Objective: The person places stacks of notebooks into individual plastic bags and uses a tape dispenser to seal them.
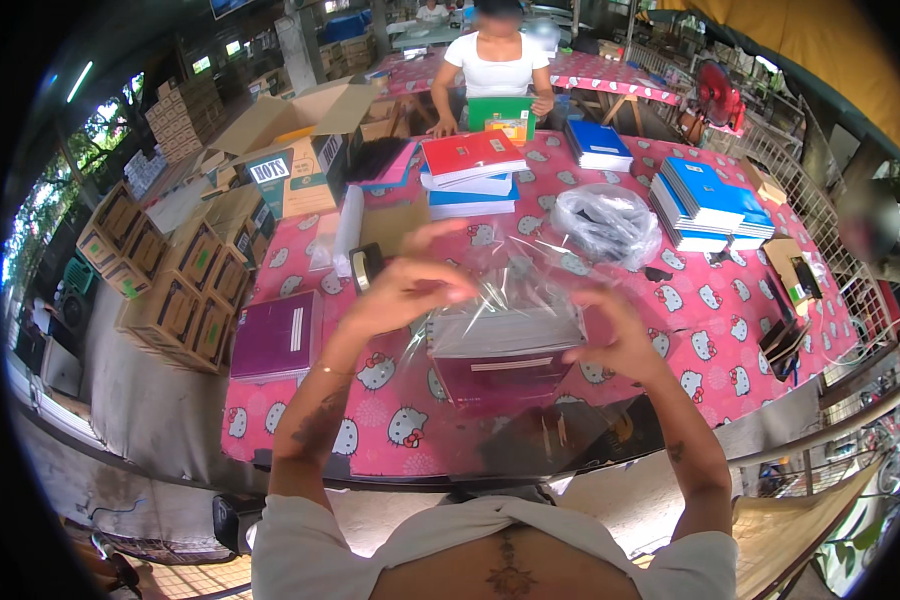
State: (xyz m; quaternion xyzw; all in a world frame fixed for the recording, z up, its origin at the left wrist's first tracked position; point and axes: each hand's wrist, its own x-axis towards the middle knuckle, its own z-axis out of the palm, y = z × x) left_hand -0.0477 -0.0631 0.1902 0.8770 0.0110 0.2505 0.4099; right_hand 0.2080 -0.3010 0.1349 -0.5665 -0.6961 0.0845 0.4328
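In front of me a stack of purple-covered notebooks stands on the pink patterned table, spines and white page edges showing. Clear plastic film, apparently a bag, lies loosely over and around it. My left hand is raised at the upper left of the stack, fingers apart and slightly blurred, the fingertips close to the film. At the stack's right side is my right hand, thumb and fingers spread; its thumb is near the notebooks' edge. Whether either hand touches the film I cannot tell. Another purple notebook stack sits at the left.
A tape dispenser stands beyond my left hand. Bundled clear plastic, red notebooks and blue notebooks lie farther back. An open carton is at the far left. Across the table a person handles a green notebook.
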